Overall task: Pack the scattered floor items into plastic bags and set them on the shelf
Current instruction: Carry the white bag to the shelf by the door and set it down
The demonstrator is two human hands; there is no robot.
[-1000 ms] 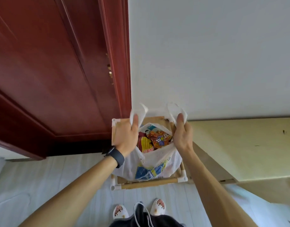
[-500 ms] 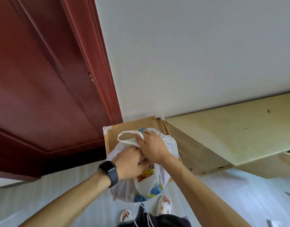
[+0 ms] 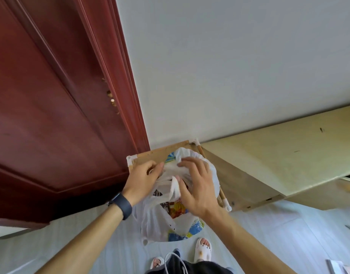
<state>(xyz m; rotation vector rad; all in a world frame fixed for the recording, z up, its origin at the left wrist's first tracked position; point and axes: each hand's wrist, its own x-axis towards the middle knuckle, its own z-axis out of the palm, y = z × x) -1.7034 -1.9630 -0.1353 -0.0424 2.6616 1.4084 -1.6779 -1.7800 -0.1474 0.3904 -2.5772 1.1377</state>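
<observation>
The plastic bag (image 3: 156,222) sits on the shelf (image 3: 158,155), near the door (image 3: 51,115). The fingers of the left hand (image 3: 142,180) and the right hand (image 3: 196,186) grip its handles. I would pull the knot evenly and tight, so nothing falls out.

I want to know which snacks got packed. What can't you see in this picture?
Head view only:
- Snack packets: mostly covered by the plastic bag, left hand and right hand; print too blurred to read.
- Bag handles: knotted or not, hidden under both hands.
- Shelf: top covered by the bag.
- Flat thing on the floor: cut off by the bottom right corner.
</observation>
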